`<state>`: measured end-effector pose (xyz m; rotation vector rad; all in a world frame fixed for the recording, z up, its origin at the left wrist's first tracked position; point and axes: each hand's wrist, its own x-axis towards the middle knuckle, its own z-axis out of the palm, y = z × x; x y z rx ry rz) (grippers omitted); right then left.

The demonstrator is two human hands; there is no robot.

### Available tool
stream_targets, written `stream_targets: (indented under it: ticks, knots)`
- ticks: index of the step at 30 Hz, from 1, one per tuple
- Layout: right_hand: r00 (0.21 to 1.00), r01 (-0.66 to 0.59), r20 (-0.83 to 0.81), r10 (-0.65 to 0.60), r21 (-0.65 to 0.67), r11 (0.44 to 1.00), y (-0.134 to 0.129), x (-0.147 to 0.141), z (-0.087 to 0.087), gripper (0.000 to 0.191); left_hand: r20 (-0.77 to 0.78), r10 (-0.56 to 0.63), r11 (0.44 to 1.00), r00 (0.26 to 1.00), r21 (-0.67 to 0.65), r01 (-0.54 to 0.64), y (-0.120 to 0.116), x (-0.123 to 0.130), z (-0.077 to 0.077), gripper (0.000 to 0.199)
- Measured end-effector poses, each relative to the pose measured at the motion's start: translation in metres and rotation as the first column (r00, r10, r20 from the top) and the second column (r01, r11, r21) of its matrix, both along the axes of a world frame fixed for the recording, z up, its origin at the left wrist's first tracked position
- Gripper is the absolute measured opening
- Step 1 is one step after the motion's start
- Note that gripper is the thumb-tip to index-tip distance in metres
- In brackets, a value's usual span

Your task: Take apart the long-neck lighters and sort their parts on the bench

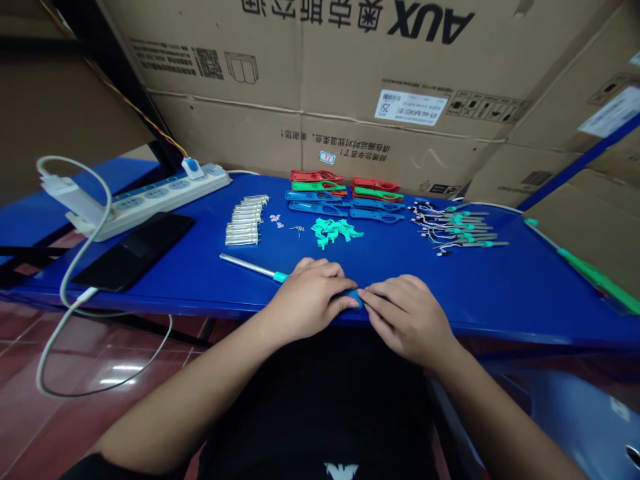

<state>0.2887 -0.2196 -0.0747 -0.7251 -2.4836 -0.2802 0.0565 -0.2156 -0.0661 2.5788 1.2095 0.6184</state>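
Observation:
My left hand (313,297) is closed round a blue plastic piece (354,298), mostly hidden in the fingers, near the table's front edge. My right hand (407,313) pinches at the right end of this piece; whether its fingertips hold something small too, I cannot make out. A metal rod with a teal end (250,268) lies to the left, its right end hidden behind my left hand. Beyond my hands are a heap of small teal plastic parts (335,232) and two stacks of red, green and blue plastic shells (317,195) (377,200).
Silvery cylindrical parts (244,221) stand in a row at left, with tiny pink pieces (276,220) and small pins (299,229) beside them. Wired metal-rod assemblies (465,230) lie at right. A power strip (155,197), a phone (135,252) and a white cable occupy the left. Cardboard (340,80) walls the back.

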Motion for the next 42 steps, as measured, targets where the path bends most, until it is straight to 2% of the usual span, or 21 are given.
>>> stream_targets:
  ticks: [6, 26, 37, 42]
  knots:
    - [0.996, 0.013, -0.083, -0.019, -0.072, 0.997, -0.0029, 0.0014, -0.0037, 0.025, 0.013, -0.003, 1.0, 1.0, -0.014, 0.003, 0.0005, 0.0011, 0.0018, 0.027]
    - [1.0, 0.018, 0.022, -0.017, -0.047, 0.999, -0.0037, 0.0009, 0.0011, 0.029, -0.008, -0.003, 1.0, 1.0, 0.005, 0.003, 0.0004, 0.0006, 0.0015, 0.029]
    - [0.99, 0.026, -0.129, -0.056, -0.218, 0.976, -0.0029, 0.0009, 0.0037, 0.03, -0.055, 0.035, 0.996, 0.998, 0.079, -0.031, -0.0046, 0.0038, 0.0003, 0.034]
    - [0.994, 0.03, -0.102, -0.05, -0.19, 0.981, -0.0042, 0.0019, 0.0017, 0.026, -0.065, 0.048, 0.993, 0.997, 0.113, -0.04, -0.006, 0.0045, -0.0007, 0.035]
